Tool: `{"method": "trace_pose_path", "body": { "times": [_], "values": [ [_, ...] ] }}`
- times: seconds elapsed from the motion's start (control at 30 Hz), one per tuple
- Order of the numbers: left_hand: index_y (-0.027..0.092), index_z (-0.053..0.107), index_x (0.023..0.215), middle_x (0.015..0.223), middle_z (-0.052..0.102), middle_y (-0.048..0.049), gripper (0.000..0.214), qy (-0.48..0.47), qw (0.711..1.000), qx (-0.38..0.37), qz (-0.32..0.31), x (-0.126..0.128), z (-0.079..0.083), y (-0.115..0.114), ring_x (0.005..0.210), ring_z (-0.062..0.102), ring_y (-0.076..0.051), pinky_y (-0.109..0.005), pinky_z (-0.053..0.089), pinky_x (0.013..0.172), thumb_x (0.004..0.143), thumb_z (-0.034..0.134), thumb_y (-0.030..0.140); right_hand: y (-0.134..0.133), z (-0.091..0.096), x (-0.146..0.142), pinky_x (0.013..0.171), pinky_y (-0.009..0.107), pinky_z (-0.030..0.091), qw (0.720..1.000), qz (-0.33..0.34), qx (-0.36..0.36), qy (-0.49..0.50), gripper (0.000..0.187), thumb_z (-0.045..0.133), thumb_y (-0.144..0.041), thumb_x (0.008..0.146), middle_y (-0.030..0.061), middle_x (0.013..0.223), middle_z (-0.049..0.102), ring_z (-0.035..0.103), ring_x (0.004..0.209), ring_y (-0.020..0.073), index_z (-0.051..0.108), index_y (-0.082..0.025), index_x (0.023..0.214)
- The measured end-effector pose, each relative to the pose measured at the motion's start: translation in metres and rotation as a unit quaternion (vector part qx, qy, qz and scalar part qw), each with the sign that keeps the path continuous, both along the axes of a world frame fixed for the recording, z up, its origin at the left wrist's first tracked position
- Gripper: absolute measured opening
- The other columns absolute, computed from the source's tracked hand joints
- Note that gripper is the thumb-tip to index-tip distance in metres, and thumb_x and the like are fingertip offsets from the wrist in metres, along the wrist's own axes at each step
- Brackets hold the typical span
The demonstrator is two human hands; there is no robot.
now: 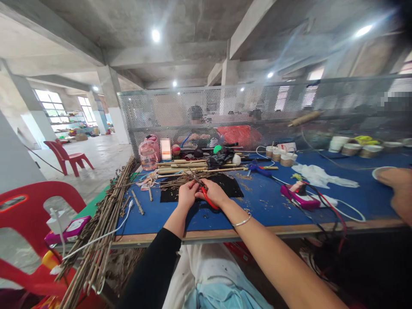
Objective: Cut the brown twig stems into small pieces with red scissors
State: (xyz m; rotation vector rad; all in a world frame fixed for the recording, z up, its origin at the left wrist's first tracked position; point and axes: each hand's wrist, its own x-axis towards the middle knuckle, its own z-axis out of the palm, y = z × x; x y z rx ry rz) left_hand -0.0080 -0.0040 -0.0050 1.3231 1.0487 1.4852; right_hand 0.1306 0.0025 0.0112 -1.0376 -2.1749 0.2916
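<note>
A worker's right hand (215, 192) wrapped its fingers around scissors (210, 200) above the mat's (231, 185) front edge on the desk (257, 212), left hand (186, 195) close by, its pinch unclear, as safe handling likely demanded fingertips clear of the blades.

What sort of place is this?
Probably a craft workshop: a long bundle of sticks lies at the left edge of a blue worktable, the right hand holds red-handled scissors, and bare concrete beams run overhead.
</note>
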Motion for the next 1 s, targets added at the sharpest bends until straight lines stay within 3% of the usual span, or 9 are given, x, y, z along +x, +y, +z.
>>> {"method": "trace_pose_path", "body": {
  "times": [0.17, 0.47, 0.6, 0.8, 1.0],
  "values": [
    [0.014, 0.067, 0.093, 0.073, 0.068, -0.0058, 0.03, -0.002, 1.0, -0.015, 0.02, -0.0011, -0.0022, 0.0024, 0.063, 0.06, -0.014, -0.023, 0.047, 0.06, 0.07, 0.063, 0.032, -0.0011, 0.0007, 0.002, 0.068, 0.026, 0.044, 0.999, -0.025, -0.033, 0.003, 0.042, 0.069, -0.044, 0.066, 0.0041, 0.085, 0.068, 0.063, 0.08, 0.0203, 0.059, -0.024, 0.102],
    [0.014, 0.064, 0.1, 0.069, 0.065, -0.0039, 0.031, -0.013, 1.0, -0.015, 0.003, 0.0003, -0.0034, 0.004, 0.049, 0.052, -0.01, -0.019, 0.038, 0.043, 0.075, 0.055, 0.032, -0.0007, -0.001, 0.0024, 0.064, 0.024, 0.043, 0.997, -0.066, -0.039, -0.018, 0.041, 0.067, -0.048, 0.066, 0.0043, 0.082, 0.069, 0.064, 0.078, 0.0215, 0.06, -0.026, 0.1],
    [0.015, 0.065, 0.095, 0.074, 0.066, -0.0056, 0.027, 0.009, 0.999, -0.005, 0.043, -0.0005, -0.0022, 0.0048, 0.057, 0.058, -0.013, -0.02, 0.043, 0.05, 0.076, 0.054, 0.03, 0.0002, -0.0006, 0.0019, 0.068, 0.026, 0.043, 0.996, -0.073, -0.01, -0.045, 0.047, 0.065, -0.051, 0.066, 0.0057, 0.09, 0.066, 0.062, 0.085, 0.0218, 0.056, -0.025, 0.105],
    [0.015, 0.069, 0.086, 0.076, 0.068, -0.0053, 0.021, 0.069, 0.994, 0.007, 0.084, -0.0026, 0.0008, 0.0023, 0.068, 0.06, -0.016, -0.024, 0.045, 0.067, 0.074, 0.056, 0.026, 0.0023, -0.0024, -0.0003, 0.083, 0.033, 0.041, 0.998, -0.003, 0.055, -0.024, 0.055, 0.068, -0.047, 0.065, 0.011, 0.102, 0.06, 0.055, 0.097, 0.0217, 0.054, -0.016, 0.109],
    [0.014, 0.07, 0.087, 0.076, 0.069, -0.0062, 0.022, 0.086, 0.993, 0.01, 0.075, -0.001, 0.002, -0.0003, 0.068, 0.06, -0.016, -0.026, 0.045, 0.071, 0.075, 0.055, 0.026, 0.0021, -0.0021, 0.0004, 0.078, 0.03, 0.043, 1.0, 0.007, 0.009, -0.003, 0.046, 0.067, -0.044, 0.068, 0.0077, 0.096, 0.063, 0.058, 0.09, 0.0198, 0.056, -0.019, 0.105]
  ]
}}
